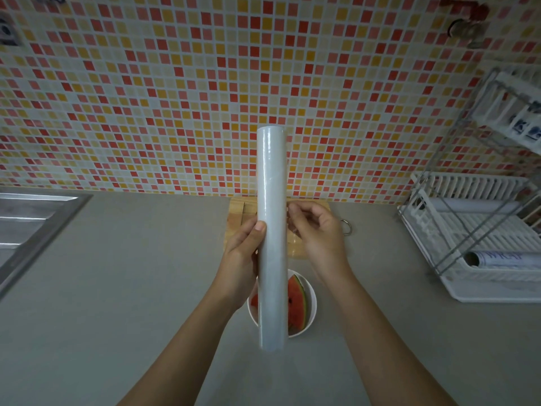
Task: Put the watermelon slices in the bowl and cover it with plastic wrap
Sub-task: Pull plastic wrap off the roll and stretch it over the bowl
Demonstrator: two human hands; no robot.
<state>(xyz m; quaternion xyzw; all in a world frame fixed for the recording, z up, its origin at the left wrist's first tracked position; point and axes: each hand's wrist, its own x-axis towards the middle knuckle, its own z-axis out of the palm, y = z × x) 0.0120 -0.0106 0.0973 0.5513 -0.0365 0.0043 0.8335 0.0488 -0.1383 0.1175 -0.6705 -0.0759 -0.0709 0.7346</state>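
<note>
A long white roll of plastic wrap (271,230) stands upright in mid-air over the counter. My left hand (241,253) grips it around the middle, thumb on its front. My right hand (317,230) is beside the roll on the right, fingers pinched at the loose edge of the film. Below the roll sits a white bowl (312,303) with watermelon slices (297,303) in it, red flesh and green rind showing; the roll hides the bowl's middle.
A wooden cutting board (235,218) lies behind the hands against the mosaic tile wall. A steel sink (32,218) is at the left. A white dish rack (474,238) at the right holds another roll (503,259). A metal ring (347,227) lies near the board.
</note>
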